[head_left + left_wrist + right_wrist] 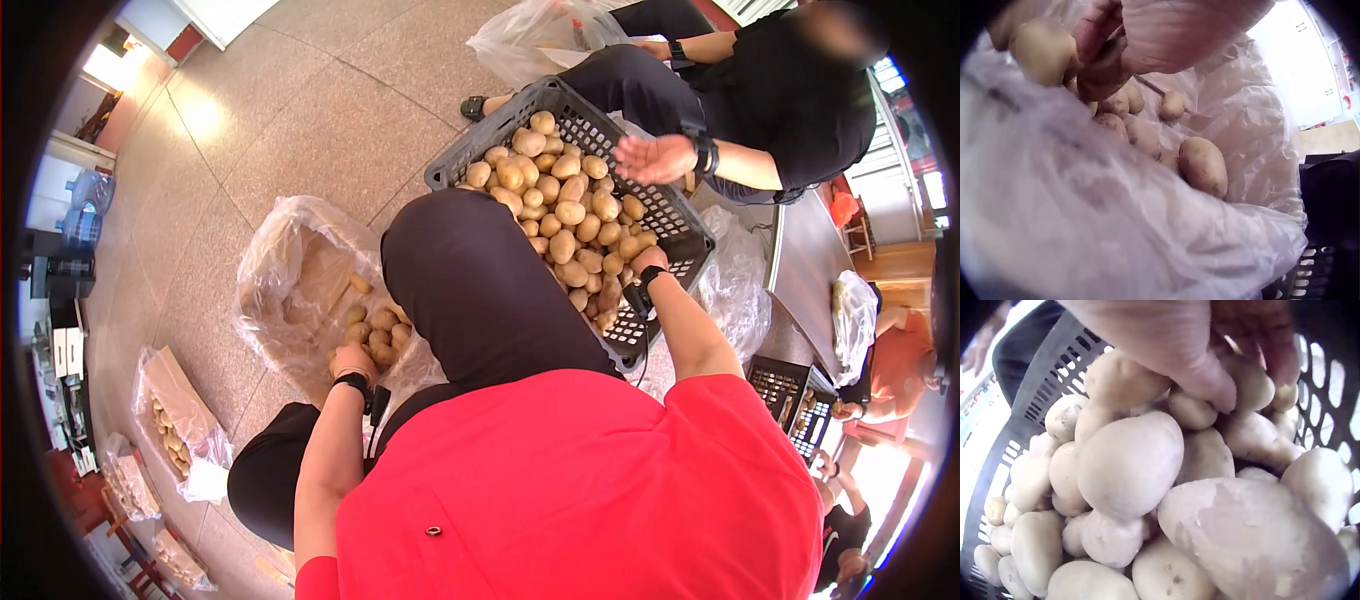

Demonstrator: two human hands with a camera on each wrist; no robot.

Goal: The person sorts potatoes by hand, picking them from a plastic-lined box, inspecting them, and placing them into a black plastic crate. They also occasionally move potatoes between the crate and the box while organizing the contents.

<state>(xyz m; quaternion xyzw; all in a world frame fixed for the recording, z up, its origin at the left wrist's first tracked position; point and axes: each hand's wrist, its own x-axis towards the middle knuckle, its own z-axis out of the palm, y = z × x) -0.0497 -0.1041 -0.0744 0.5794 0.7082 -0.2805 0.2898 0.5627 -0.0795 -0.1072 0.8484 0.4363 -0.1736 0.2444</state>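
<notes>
My left hand (352, 362) is down inside a box lined with clear plastic (262, 285). Its fingers curl round a dirt-marked potato (1102, 75) in the left wrist view, and more potatoes (382, 335) lie beneath and beside it. My right hand (650, 258) reaches into the near right end of a black plastic crate (700, 235) heaped with potatoes (562, 245). There, the right wrist view shows thumb and fingers gripping a potato (1249, 384) on top of the heap, close to the slotted side wall.
Across the crate sits a person in black, one open hand (655, 160) over its far edge, beside a clear plastic bag (535, 40). Another lined box of potatoes (180, 425) stands on the floor at left. People handle a smaller black crate (780, 385) at far right.
</notes>
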